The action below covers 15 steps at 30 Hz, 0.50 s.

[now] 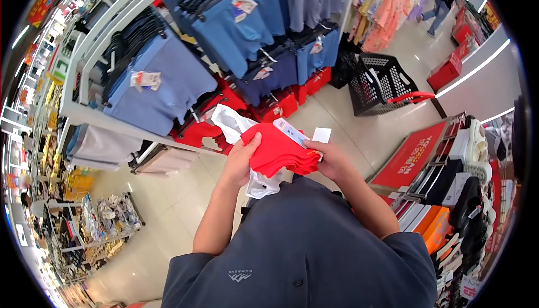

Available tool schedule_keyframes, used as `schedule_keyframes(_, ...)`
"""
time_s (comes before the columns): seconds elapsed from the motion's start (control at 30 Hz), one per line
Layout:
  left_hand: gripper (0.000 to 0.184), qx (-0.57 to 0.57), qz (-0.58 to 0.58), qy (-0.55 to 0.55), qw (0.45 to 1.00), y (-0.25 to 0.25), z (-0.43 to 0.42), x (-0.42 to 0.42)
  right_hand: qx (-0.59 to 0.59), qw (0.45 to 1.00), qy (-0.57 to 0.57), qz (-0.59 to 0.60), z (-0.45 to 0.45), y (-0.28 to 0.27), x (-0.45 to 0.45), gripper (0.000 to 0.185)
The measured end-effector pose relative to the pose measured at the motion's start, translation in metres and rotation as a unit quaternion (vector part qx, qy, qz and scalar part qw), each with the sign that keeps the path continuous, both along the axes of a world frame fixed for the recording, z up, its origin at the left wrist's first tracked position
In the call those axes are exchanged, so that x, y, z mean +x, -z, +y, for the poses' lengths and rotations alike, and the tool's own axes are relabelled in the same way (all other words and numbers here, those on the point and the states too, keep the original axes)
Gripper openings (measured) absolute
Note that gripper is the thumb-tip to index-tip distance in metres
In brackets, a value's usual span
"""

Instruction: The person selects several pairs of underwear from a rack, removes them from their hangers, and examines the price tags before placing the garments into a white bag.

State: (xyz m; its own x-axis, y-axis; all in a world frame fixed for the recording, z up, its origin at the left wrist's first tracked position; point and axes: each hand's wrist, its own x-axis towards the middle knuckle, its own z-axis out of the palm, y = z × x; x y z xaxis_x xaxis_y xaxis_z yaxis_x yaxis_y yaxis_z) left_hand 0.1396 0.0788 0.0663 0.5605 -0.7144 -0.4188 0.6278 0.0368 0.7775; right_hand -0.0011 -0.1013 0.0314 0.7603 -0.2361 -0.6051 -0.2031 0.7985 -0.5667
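Observation:
In front of my chest I hold a folded red garment (268, 150), its layers stacked with wavy edges; its exact kind does not show. My left hand (240, 159) grips it from the left, thumb on top. On the opposite side my right hand (331, 159) pinches the edge near a printed label (290, 132). A small white tag (321, 134) sticks out just above the right fingers. White crumpled material (231, 123), cloth or plastic, shows behind the garment and again below it.
A rack of blue shorts (160, 81) stands ahead, with red garments low down. A black shopping basket (382, 83) with a red handle is on the floor ahead right. To my right is a shelf with a red sign (412, 154). Far right, a person (443, 5) bends over goods.

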Motion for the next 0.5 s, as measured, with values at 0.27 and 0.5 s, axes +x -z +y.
schedule_keyframes(0.27,0.038,-0.002,0.006,0.065,0.998,0.013,-0.065,-0.025,-0.301,0.943,-0.116,-0.082,-0.04,0.012,-0.032,0.046)
schedule_keyframes(0.5,0.039,0.079,-0.065,0.17,0.98,0.023,-0.095,-0.019,-0.456,0.889,0.028,0.022,-0.064,0.025,-0.042,0.043)
